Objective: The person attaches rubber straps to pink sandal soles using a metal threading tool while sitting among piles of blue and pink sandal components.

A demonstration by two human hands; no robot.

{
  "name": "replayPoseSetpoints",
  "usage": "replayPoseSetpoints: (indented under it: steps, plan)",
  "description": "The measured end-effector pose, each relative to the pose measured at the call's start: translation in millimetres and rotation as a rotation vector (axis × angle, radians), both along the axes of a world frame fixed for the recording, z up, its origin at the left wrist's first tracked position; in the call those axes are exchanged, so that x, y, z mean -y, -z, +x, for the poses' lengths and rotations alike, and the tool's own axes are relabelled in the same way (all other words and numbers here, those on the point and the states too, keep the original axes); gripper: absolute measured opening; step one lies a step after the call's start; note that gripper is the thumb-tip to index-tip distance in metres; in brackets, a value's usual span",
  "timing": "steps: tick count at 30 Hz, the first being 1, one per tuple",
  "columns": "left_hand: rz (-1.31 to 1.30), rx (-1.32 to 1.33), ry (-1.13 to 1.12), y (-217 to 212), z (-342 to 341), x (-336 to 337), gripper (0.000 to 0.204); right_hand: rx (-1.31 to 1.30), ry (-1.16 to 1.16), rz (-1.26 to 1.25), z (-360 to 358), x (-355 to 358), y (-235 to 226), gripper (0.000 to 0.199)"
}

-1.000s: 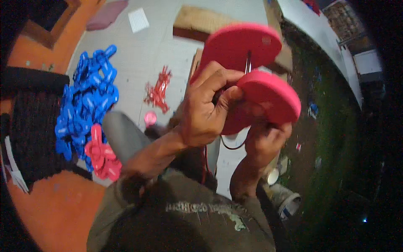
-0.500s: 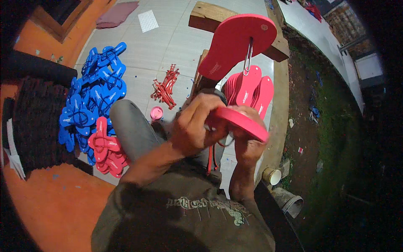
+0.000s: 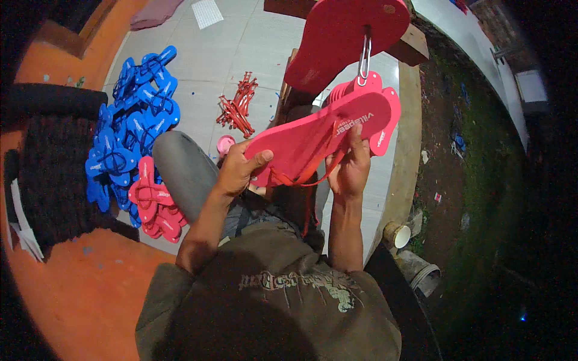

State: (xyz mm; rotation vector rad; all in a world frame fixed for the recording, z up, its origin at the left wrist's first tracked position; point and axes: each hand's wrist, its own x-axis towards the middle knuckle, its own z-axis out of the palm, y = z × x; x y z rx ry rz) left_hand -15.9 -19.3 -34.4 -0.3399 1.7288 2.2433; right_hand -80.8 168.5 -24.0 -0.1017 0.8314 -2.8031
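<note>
At the far left we see a dark stack (image 3: pixel 51 165) beside an orange surface. Next comes a heap of blue sandals (image 3: pixel 129 129) on the pale tiled floor (image 3: pixel 201 63), and just below it a smaller pile of pink sandals (image 3: pixel 158 207), near the grey-trousered knee (image 3: pixel 183 162). Further right lie a small pink tub (image 3: pixel 225 144) and, just above it, a bunch of loose red straps (image 3: pixel 241 105).

Then we reach the left hand (image 3: pixel 233 171), gripping the left end of a pink sandal (image 3: pixel 289 141), its thumb pressed on the upper face and its other fingers mostly hidden. The sandal is held up in front of the body, tilted, with an orange-red strap (image 3: pixel 320 159) looping past its near edge (pale lettering marks its right part). The right hand (image 3: pixel 349 168) holds that near edge beside the strap, digits bent up against the sandal; we cannot tell how its hidden part closes.

Above the hands a larger-looking red sole (image 3: pixel 346 45) hangs with a metal loop (image 3: pixel 369 45) sticking out of it. Behind the held sandal stand stacked pink soles (image 3: pixel 394 111), and at lower right a bucket (image 3: pixel 415 268).
</note>
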Motion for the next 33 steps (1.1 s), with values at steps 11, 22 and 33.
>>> replayPoseSetpoints:
  steps: [11, 22, 33]
  plan:
    - [-1.159, -0.05, 0.124, 31, -8, 105, 0.042, -0.091, 0.084, 1.886, 74, -31, 73, 0.047]
    - [-1.346, -0.113, 0.297, 212, -21, 36, 0.037, 0.016, 0.121, 1.319, 64, -29, 16, 0.031]
    - [-0.435, -0.408, -0.265, 5, -32, -65, 0.022, -0.341, 0.319, 1.357, 40, 11, 14, 0.021]
